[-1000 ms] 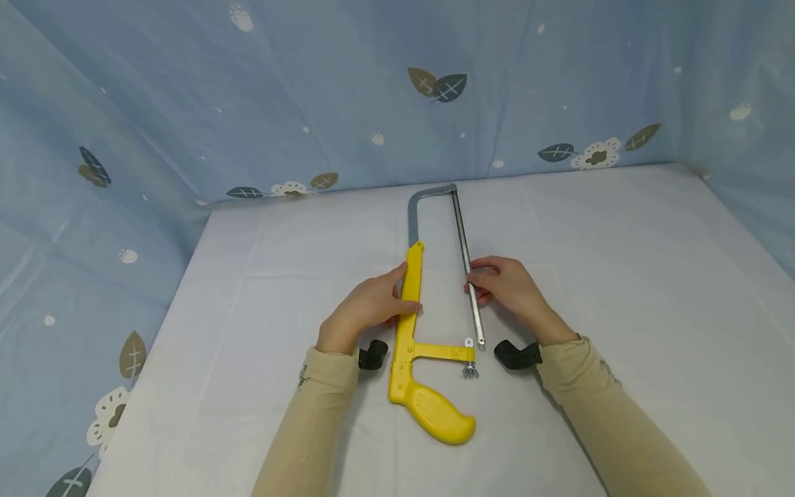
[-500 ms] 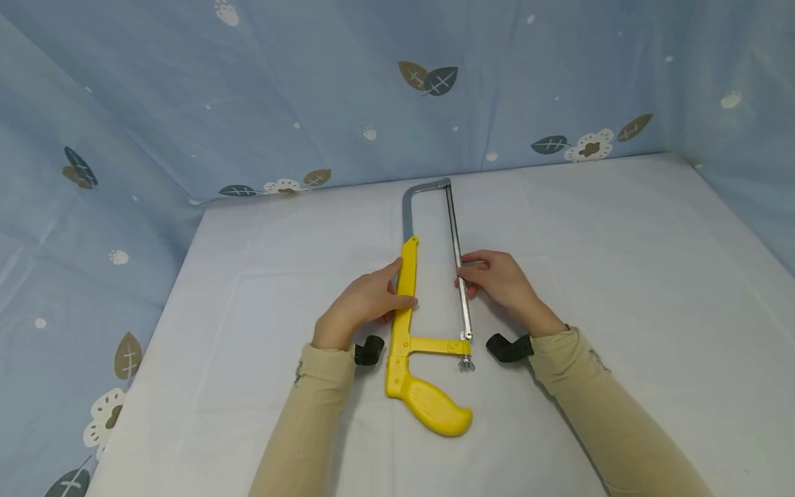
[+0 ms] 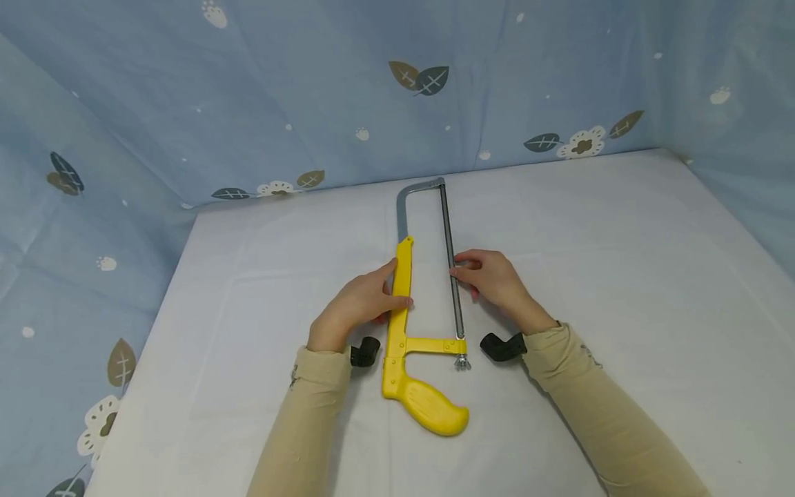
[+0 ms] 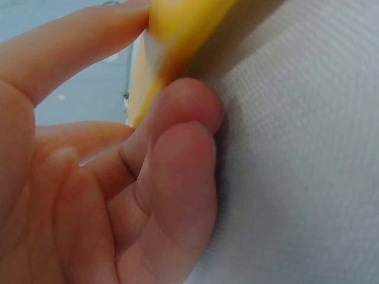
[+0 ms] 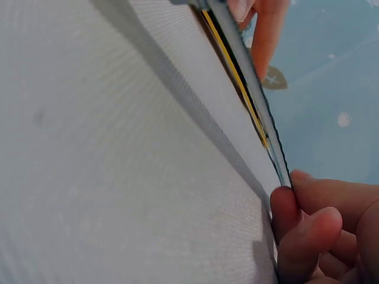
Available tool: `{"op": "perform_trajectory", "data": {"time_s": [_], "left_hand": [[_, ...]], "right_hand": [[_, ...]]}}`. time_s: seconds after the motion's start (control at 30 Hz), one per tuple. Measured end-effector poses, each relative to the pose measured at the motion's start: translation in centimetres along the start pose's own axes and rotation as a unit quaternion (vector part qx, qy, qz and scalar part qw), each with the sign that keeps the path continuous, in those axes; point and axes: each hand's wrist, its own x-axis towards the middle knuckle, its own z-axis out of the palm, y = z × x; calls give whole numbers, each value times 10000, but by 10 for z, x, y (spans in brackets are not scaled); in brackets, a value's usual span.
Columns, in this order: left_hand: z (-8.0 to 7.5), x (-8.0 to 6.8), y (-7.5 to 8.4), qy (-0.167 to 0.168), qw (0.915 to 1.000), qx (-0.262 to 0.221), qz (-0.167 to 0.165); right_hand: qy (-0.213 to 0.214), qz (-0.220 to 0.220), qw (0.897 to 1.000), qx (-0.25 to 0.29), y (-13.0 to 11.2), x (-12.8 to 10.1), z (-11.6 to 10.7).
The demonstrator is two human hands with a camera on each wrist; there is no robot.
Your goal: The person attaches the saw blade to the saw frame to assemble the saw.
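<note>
Hacksaw (image 3: 397,331), one, lay flat on a white-covered desk (image 3: 559,235), its yellow pistol handle (image 3: 433,409) nearest the person. Wing nut (image 3: 462,364), metal, stood at the outer end of the yellow cross-arm (image 3: 428,345), with the near end of the blade (image 3: 447,221) just above it; whether the blade hole sat on its pin could not be told. Left hand (image 3: 360,300): held the yellow spine between thumb and fingers, a narrow grip. Right hand (image 3: 493,279): pinched the blade about midway along, fingers close together. Far end of the blade met the tip of the grey steel bow (image 3: 401,214). The step in hand appeared to be seating the blade's near end. Good practice, by judgement: keep the spine steady, hold the blade by its flat faces away from the toothed edge, keep light pull toward the handle so the far end stays hooked, check the hole against the pin, and tighten the wing nut only once both ends are seated. Containers: none seen. Backdrop: blue cloth (image 3: 310,83) printed with leaves and flowers, beyond the desk.
</note>
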Motion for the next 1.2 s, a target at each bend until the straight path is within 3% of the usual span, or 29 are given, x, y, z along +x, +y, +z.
{"op": "perform_trajectory", "data": {"time_s": [0.23,0.53,0.73,1.07,1.2], "left_hand": [[-1,0,0,-96,9999,10,46],[-1,-2,-2,-102,9998,11,170],[-3,-5,-1,-75,9998,-14,197],[-1,-4,-2,-69,9987,204,451],[2,-2,-3,-77,9990,236,374]], "right_hand": [[57,40,9998,-203,-2,-1,-1],[-64,311,9959,844,2,-3,-6],[-189,166,9948,984,1,-5,-10],[-760,-243,9963,307,-5,-13,-25],[-1007,-400,9940,152,-15,-22,-22]]}}
